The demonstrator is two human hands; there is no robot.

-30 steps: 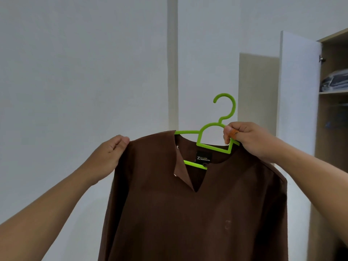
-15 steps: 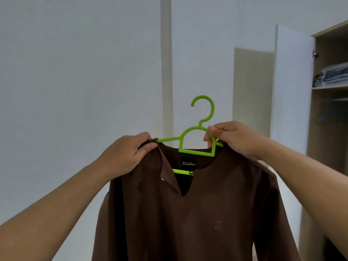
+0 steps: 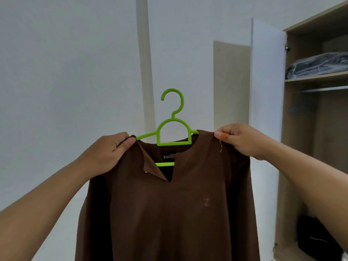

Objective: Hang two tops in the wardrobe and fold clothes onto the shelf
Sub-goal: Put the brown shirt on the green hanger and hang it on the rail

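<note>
A brown V-neck top (image 3: 169, 213) hangs in front of me on a green plastic hanger (image 3: 174, 129), whose hook stands upright above the neckline. My left hand (image 3: 107, 153) pinches the top's left shoulder by the hanger arm. My right hand (image 3: 243, 140) pinches the right shoulder seam, where a loose thread dangles. The open wardrobe (image 3: 318, 129) stands at the right, with a metal rail (image 3: 323, 89) under its upper shelf (image 3: 318, 77).
The wardrobe's white door (image 3: 267, 91) is swung open between the top and the interior. A plastic-wrapped dark bundle (image 3: 318, 65) lies on the upper shelf. A dark bag (image 3: 316, 240) sits on the wardrobe floor. White walls fill the left.
My right hand has let go of the hanger's neck and shifted right onto the top's right shoulder. The hanger now sits level with both shoulders on it.
</note>
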